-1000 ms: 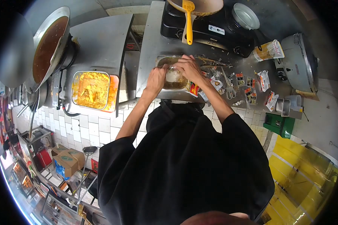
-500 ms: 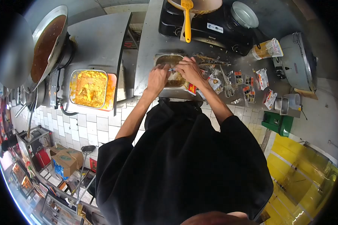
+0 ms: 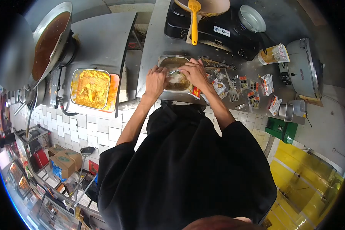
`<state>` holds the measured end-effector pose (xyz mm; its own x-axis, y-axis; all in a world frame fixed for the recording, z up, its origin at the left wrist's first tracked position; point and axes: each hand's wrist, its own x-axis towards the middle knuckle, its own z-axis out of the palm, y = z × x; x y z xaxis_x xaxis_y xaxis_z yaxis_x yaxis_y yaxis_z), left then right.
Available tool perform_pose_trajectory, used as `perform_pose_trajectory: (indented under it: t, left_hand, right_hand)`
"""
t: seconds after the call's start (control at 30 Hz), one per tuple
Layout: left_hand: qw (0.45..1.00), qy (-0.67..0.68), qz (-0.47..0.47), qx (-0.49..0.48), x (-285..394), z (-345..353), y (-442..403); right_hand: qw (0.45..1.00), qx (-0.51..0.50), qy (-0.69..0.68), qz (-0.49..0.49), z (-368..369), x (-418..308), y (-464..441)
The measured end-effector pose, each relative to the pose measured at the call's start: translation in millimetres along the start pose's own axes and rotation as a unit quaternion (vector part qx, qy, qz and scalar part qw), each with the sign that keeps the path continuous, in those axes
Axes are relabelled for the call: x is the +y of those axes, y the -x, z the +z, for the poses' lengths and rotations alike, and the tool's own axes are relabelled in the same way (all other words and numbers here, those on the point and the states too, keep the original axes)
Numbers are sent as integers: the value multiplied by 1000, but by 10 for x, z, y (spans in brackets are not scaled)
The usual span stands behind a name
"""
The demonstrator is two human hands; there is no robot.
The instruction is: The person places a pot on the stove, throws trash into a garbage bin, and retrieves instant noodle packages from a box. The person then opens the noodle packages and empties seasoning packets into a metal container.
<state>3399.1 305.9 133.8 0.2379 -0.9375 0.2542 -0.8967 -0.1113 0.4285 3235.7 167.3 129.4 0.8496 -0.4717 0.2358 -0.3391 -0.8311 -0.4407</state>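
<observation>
Over a rectangular metal tray [image 3: 174, 57], my left hand [image 3: 155, 82] and my right hand [image 3: 195, 75] are closed on opposite sides of a small shiny sachet [image 3: 174, 71]. Pale and brownish contents [image 3: 177, 80] show in the tray beneath; I cannot make out what they are. A red and yellow packet [image 3: 196, 92] rests at the tray's right front corner, below my right wrist. Opened wrappers [image 3: 219, 86] and a pair of scissors [image 3: 233, 91] lie to the right of my right hand.
Behind the tray stands a black gas stove [image 3: 203, 34] with a pan and a yellow spatula [image 3: 194, 25]. Foil packets [image 3: 267, 84] and a rice cooker [image 3: 301, 71] are on the right. At left are a tray of yellow food [image 3: 91, 88] and a large pan of brown liquid [image 3: 51, 48].
My hands have drawn slightly apart, the left one shifting left. More of the shiny sachet shows between them. The whole view has tilted a little.
</observation>
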Motion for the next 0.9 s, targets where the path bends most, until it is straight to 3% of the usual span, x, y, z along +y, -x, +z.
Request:
perform_pose_trajectory:
  t: [0.13, 0.33, 0.43, 0.53, 0.63, 0.73, 0.83, 0.9]
  left_hand:
    - [999, -10, 52, -7, -70, 234, -40]
    - [1000, -6, 9, 1, -25, 115, -73]
    - [999, -1, 51, -11, 34, 90, -109]
    - [998, -15, -13, -62, -105, 271, -113]
    - [1000, 16, -9, -8, -294, 609, -22]
    - [993, 109, -44, -10, -126, 370, -101]
    - [992, 127, -9, 13, -113, 330, -98]
    - [988, 151, -24, 7, -35, 190, -108]
  right_hand:
    - [999, -20, 15, -34, 7, -60, -31]
    - [999, 1, 35, -23, -19, 12, -7]
    - [1000, 5, 19, -21, 27, -19, -44]
    - [999, 47, -16, 12, 56, 35, -39]
    - [1000, -12, 10, -25, 99, -40, -11]
    - [998, 55, -1, 29, 93, 45, -29]
    - [999, -32, 20, -17, 187, -64, -15]
    - [999, 31, 1, 36, 177, -26, -22]
